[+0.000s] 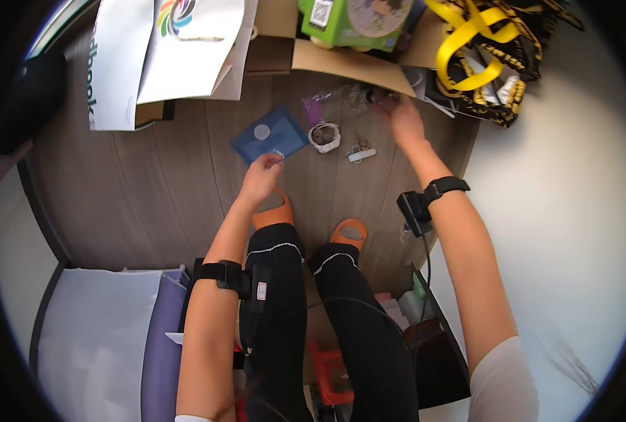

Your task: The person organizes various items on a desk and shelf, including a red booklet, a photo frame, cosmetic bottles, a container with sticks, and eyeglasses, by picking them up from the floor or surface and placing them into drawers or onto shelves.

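A blue translucent document pouch [274, 133] with a round white patch lies on the wooden floor. At its near edge is my left hand [262, 177], fingers closed together; what they hold, if anything, is hidden. Farther right, beside the cardboard box's flap, my right hand [403, 119] has its fingers closed at a small dark round object [373, 96], too blurred to name. Between my hands sits a white-rimmed round container [323, 137] with small things inside. Near it lie clear plastic wrapping [350, 100], a purple packet [314, 110] and a white stick-shaped piece with rings [361, 154].
Beyond the hands stands an open cardboard box [348, 67] holding a green package [355, 21]. White paper bags [193, 63] stand at the far left; a black bag with yellow ribbon [492, 70] is at the far right. My orange slippers [348, 232] are close by. A purple-sided bin [102, 337] is at near left.
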The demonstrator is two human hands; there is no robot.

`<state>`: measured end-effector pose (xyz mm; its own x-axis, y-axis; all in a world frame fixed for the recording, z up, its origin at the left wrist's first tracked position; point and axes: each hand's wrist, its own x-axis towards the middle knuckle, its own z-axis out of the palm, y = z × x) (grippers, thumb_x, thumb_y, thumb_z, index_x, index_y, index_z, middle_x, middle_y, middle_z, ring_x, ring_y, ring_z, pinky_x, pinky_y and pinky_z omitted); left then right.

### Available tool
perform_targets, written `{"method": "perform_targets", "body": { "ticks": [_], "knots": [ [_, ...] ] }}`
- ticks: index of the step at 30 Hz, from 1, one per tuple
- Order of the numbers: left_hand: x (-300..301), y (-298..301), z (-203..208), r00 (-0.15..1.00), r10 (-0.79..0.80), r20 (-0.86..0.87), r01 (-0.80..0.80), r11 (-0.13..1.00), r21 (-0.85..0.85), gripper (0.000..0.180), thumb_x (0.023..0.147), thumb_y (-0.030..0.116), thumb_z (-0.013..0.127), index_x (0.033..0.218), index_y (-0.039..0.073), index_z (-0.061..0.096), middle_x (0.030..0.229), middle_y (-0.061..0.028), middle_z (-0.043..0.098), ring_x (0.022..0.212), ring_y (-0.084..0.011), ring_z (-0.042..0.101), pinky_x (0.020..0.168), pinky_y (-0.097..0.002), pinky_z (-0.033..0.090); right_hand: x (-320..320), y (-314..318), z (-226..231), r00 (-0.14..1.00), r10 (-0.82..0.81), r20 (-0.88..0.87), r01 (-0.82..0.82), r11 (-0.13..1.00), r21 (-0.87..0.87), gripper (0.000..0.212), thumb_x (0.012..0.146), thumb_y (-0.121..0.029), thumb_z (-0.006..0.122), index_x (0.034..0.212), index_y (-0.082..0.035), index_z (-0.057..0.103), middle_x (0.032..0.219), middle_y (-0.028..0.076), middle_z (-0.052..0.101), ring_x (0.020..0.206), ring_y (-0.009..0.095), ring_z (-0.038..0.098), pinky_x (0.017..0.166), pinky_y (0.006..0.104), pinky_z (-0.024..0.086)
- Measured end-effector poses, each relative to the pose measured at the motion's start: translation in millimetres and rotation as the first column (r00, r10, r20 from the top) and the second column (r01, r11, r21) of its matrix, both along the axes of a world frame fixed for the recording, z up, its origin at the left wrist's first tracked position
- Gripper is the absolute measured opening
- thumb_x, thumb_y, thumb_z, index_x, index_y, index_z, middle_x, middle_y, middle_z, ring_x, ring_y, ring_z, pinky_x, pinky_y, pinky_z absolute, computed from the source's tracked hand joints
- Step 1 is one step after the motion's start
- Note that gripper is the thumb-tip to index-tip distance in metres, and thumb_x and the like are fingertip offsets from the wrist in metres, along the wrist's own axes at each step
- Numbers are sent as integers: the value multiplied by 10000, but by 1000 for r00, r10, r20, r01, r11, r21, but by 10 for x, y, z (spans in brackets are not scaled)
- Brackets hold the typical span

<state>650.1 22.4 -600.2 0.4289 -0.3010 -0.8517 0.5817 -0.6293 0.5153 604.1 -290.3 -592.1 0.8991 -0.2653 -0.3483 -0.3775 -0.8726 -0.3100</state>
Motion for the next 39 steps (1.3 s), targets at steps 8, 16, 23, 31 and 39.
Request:
{"method": "perform_targets", "body": {
  "ticks": [8, 16, 23, 31, 39],
  "knots": [
    [-75, -56, -40, 996, 64, -62, -66, 997, -37, 305, 760, 197, 522, 998, 7, 536, 799, -82, 577, 737, -163, 542, 668, -278, 424, 63, -82, 13, 959, 245, 146, -240, 970, -51, 251, 712, -146, 615, 963, -125, 610, 915, 119, 537, 793, 280, 563, 669, 367, 457],
    [-20, -462, 321, 987, -107, 117, 120, 986, -112, 398, 699, 115, 581, 1075, 27, 485, 979, -108, 543, 888, -212, 533, 794, -303, 414, -94, -166, 401, 982, 178, 64, -182, 982, 60, 241, 671, -106, 611, 910, -134, 601, 917, 99, 530, 723, 287, 579, 604, 368, 492],
    [-190, -919, 868, 733, -120, 670, 524, 728, -442, 572, 539, 105, 696, 1074, 88, 495, 1061, -113, 521, 1017, -302, 477, 830, -360, 406, -388, 769, 1363, 911, 364, 196, -413, 819, 397, 305, 638, -69, 623, 928, -111, 539, 785, 68, 491, 597, 231, 556, 519, 309, 486],
    [-324, -572, 882, 872, -423, 245, 484, 817, -313, 261, 664, 220, 657, 875, 72, 616, 822, -134, 617, 751, -309, 584, 685, -361, 457, -670, 845, 1054, 994, -46, 104, -34, 749, 662, 253, 648, -80, 656, 887, -61, 576, 837, 55, 558, 641, 208, 569, 550, 272, 481],
    [-41, -255, 399, 851, -469, 236, 498, 863, -83, 352, 649, 195, 624, 987, 115, 571, 777, -97, 618, 719, -288, 587, 662, -346, 454, -744, 697, -194, 987, 120, -110, -128, 989, -76, 480, 637, -84, 604, 1089, -108, 445, 1042, 136, 448, 911, 291, 487, 690, 395, 452]
  ]
}}
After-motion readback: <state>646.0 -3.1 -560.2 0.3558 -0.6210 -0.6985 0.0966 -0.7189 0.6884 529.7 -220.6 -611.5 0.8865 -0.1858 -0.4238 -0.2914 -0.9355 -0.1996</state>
